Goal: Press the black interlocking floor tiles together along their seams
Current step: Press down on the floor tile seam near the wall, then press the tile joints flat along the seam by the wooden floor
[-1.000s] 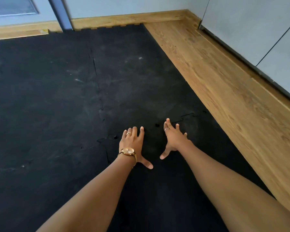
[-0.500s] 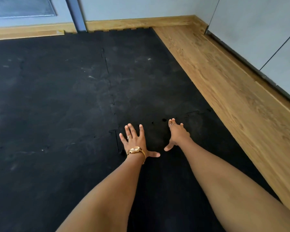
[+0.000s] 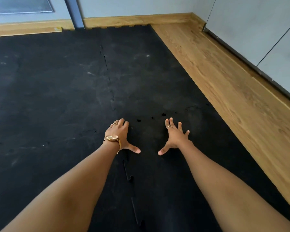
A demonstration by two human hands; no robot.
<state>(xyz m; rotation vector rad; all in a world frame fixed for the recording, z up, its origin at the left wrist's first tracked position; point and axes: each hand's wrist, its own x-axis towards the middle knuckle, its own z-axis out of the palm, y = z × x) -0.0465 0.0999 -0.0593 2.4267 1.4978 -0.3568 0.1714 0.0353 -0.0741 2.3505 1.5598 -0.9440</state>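
Black interlocking floor tiles cover most of the floor. A toothed seam runs away from me down the middle, and a cross seam with small dark gaps runs right just beyond my fingertips. My left hand, wearing a gold watch, rests palm down where the seams meet, its fingers bent. My right hand lies flat with fingers spread on the tile just short of the cross seam. Neither hand holds anything. Another stretch of seam shows slightly open between my forearms.
Bare wooden floor runs along the right of the tiles, bordered by grey cabinet doors. A wooden skirting board and grey wall close the far side, with a dark door frame at the back.
My hands have spread further apart. The right hand has opened its fingers wide, while the left hand's fingers have bent. The camera has shifted slightly.
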